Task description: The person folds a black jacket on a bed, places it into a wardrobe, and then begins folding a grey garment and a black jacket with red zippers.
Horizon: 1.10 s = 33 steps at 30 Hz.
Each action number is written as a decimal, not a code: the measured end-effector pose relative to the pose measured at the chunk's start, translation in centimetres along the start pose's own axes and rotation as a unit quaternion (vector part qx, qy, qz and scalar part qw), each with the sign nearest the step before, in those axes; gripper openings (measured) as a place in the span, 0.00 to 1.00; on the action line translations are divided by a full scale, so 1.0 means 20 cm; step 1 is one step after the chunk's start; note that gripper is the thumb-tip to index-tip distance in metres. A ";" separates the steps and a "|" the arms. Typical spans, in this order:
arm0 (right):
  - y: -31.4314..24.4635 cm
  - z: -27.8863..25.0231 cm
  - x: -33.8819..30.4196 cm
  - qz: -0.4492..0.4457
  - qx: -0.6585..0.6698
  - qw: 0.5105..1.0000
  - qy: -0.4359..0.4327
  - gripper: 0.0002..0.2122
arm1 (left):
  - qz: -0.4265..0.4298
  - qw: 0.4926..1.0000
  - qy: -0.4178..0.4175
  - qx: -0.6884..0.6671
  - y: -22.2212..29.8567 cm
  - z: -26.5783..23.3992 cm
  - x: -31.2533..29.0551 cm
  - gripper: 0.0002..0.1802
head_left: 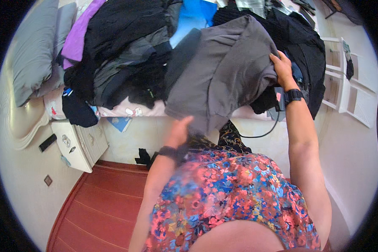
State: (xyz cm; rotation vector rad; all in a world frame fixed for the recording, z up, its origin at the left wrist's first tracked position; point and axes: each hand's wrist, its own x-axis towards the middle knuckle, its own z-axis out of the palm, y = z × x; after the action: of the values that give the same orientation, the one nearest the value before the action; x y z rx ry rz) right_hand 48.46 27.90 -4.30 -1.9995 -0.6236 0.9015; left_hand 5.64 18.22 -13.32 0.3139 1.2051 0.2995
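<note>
A dark grey sweatshirt (222, 71) is spread out before me, partly lifted over the edge of the bed. My right hand (282, 69) is closed on its right side, with the thumb on top of the cloth. At its lower left edge, my left hand (178, 132) is blurred by motion; its fingers look curled around the hem, and the cloth beside them is smeared too. Black garments (130, 50) lie in a heap to the left of the sweatshirt. More black clothing (302, 46) is piled behind my right hand.
A grey pillow (35, 54) and a purple cloth (77, 38) lie at the left of the bed. Below them stands a white nightstand (77, 140). A black cable (264, 133) hangs near my right forearm. White shelving (344, 80) is at the right, and the floor (101, 206) is red.
</note>
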 end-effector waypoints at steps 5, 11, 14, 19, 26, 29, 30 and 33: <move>-0.08 -0.03 -0.19 -0.118 -0.131 0.984 0.022 0.14 | 0.051 0.985 0.079 0.142 0.04 0.12 -0.13 0.13; -0.13 -0.04 -0.59 -0.223 -0.179 0.955 -0.076 0.14 | 0.094 0.970 0.061 0.214 -0.06 0.05 -0.23 0.16; -0.17 -0.03 -0.80 -0.201 -0.175 0.952 -0.152 0.14 | 0.106 0.965 0.075 0.228 -0.10 0.05 -0.33 0.17; -0.23 0.04 -0.94 -0.267 -0.173 0.905 -0.283 0.13 | 0.138 0.978 0.054 0.147 -0.18 0.04 -0.37 0.10; -0.53 0.02 -0.88 -0.358 -0.193 0.882 -0.236 0.13 | 0.121 0.988 -0.028 0.093 0.12 0.12 -0.45 0.22; -0.57 -0.06 -0.76 -0.344 -0.210 0.909 -0.106 0.12 | 0.167 0.980 -0.048 0.098 0.28 0.17 -0.45 0.20; -0.58 -0.08 -0.72 -0.332 -0.206 0.919 -0.055 0.12 | 0.169 0.980 -0.050 0.098 0.30 0.17 -0.42 0.20; -0.57 -0.05 -0.60 -0.306 -0.215 0.928 0.008 0.16 | 0.136 0.964 0.030 0.227 0.26 0.15 -0.30 0.22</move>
State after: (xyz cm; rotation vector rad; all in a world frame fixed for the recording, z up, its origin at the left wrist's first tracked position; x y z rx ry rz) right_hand 40.75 25.07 10.18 -1.9793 -1.4342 0.3809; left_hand 6.08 20.41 -5.12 0.8792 1.2853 0.2686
